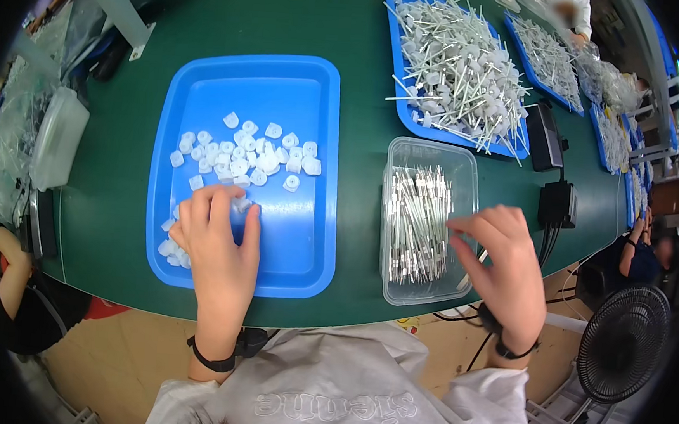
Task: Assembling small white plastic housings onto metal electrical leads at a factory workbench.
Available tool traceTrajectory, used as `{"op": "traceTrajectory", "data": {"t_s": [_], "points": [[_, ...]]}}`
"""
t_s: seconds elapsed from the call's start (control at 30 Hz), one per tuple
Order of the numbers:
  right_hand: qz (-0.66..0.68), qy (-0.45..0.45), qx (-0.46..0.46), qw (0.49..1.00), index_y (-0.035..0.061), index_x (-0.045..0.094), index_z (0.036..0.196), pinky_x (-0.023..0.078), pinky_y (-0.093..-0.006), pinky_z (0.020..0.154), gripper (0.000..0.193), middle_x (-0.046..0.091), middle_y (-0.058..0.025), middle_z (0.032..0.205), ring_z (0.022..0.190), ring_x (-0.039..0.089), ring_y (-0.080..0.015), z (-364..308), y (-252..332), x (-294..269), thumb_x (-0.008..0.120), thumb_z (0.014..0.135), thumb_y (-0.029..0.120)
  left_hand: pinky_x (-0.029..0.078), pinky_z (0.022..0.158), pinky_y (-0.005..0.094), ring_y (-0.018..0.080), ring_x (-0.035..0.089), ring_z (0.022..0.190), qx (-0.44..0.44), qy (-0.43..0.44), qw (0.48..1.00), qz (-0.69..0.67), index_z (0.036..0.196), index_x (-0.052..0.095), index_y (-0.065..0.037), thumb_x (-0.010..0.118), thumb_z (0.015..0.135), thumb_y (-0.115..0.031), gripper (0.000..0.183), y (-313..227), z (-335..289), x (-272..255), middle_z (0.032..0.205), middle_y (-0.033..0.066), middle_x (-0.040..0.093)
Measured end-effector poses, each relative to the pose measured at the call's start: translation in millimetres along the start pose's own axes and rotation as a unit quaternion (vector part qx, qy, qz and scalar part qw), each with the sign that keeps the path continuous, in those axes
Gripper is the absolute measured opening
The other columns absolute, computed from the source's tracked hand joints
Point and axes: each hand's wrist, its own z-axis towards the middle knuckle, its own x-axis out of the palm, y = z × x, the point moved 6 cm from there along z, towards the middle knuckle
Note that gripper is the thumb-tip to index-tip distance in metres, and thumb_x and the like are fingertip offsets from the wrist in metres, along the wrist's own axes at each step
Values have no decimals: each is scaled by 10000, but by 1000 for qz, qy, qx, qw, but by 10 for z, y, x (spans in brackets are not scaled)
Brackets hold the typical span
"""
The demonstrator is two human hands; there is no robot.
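My left hand (220, 234) reaches over the near part of a blue tray (293, 275), thumb and index finger closing around a small white plastic cap (241, 204). Many similar translucent white caps (249, 156) lie loose beyond it, and a few sit beside its left edge. At the right side of a clear plastic box (427, 297), my right hand (504, 261) has its thumb and index fingertips close together. Thin rods with metal ends (418, 224) fill that box lengthwise. Whether a rod is between those fingertips is too small to tell.
A second blue tray (396, 52) at the far right is heaped with rods carrying white caps. Black devices (546, 139) with cables stand beside it. More filled trays (547, 61) run along the bench at right. A black fan (623, 344) stands low right; a white lidded container (59, 139) is at left.
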Motion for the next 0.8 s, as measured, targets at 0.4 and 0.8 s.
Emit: {"op": "traceTrajectory", "data": {"t_s": [0.4,0.8], "points": [[-205,156,-372,892,27,560,777,381,-273,634,183,416,-36,690,692,466,-173,458,-21,389,545,601,70,277,790,346,212,445,898,-11,4,1000,-21,926,516,-66,616,711,-71,237,9,19,3,938,53,483],[-220,214,-425,851,26,557,751,383,-255,597,160,440,-13,664,636,473,-140,359,-50,463,556,600,81,275,795,345,213,448,896,-21,13,999,-22,924,530,-62,622,707,-83,236,26,44,24,937,58,490]]}}
